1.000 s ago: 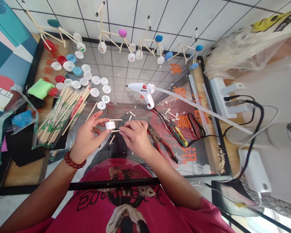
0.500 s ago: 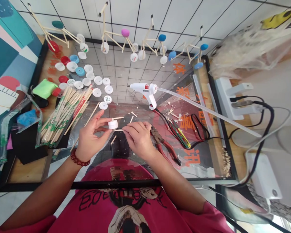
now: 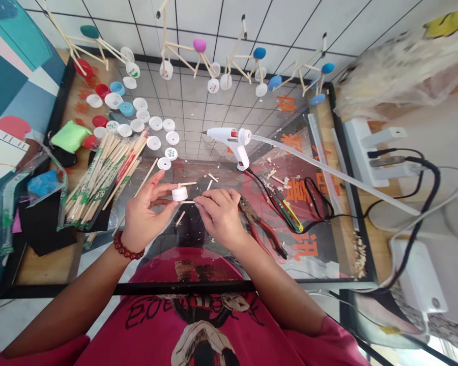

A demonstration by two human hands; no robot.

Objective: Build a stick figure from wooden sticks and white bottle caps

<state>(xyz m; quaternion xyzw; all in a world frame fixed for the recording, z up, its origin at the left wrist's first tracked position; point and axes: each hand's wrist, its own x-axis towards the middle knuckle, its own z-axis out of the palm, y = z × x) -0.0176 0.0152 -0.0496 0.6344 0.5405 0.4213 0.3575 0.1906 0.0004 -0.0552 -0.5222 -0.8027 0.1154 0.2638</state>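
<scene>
My left hand (image 3: 148, 211) pinches a white bottle cap (image 3: 179, 193) between thumb and fingers. A short wooden stick (image 3: 187, 183) juts to the right from behind the cap's upper edge. My right hand (image 3: 221, 211) is closed, its thumb and forefinger pinching the end of another short stick (image 3: 188, 202) whose other end reaches the cap's lower side. Whether that stick is fixed to the cap, I cannot tell. Close by on the glass lie cut stick pieces (image 3: 180, 218). Red-handled pliers (image 3: 262, 226) rest just right of my right hand.
A white glue gun (image 3: 231, 142) with a long glue stick (image 3: 328, 170) lies beyond my hands. A yellow-green cutter (image 3: 288, 211) is at right. Wrapped chopsticks (image 3: 107, 183) and loose bottle caps (image 3: 156, 123) lie at left. Several stick-and-cap bicycle models (image 3: 183, 53) stand along the back edge.
The whole view has shifted slightly. Both hands keep the same grip on the cap and the stick, with no clear movement between them.
</scene>
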